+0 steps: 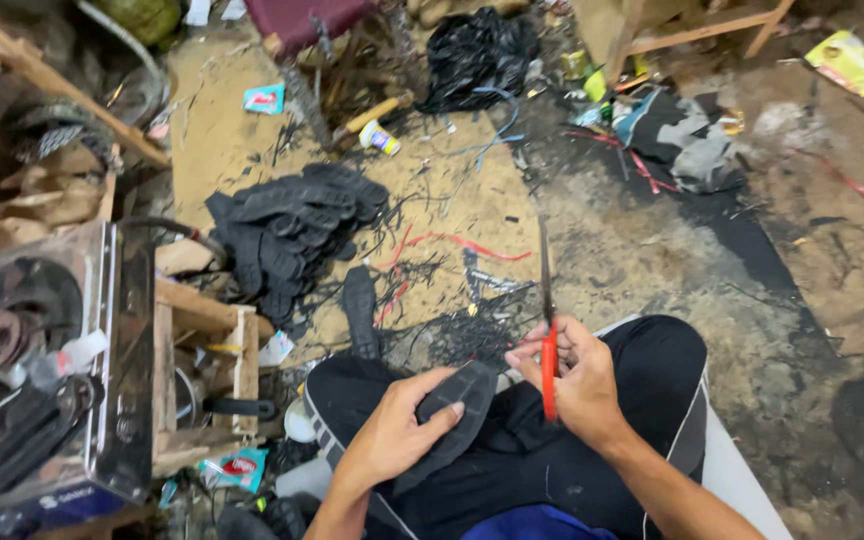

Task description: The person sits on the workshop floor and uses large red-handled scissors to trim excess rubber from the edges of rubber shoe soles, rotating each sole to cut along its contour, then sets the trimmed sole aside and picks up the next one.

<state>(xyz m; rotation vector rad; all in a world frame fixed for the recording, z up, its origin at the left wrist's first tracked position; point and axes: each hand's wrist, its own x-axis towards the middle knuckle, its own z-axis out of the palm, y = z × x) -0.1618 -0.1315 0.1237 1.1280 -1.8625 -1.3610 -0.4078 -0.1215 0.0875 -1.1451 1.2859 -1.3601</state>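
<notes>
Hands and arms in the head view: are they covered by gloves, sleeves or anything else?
No. The left hand and right hand are bare, without gloves, rings or a watch. Both forearms are uncovered up to the picture's edge, so no sleeves show.

A flat black rubber shoe sole, dark grey where light catches it, lies tilted across the lap of the person's black trousers, its rounded toe end pointing up and right, its lower end hidden under the left hand, whose fingers press on its top face. A knife with a red handle and a long thin dark blade stands nearly upright just right of the sole's toe end, handle enclosed in the right hand, blade tip pointing away over the floor.
</notes>
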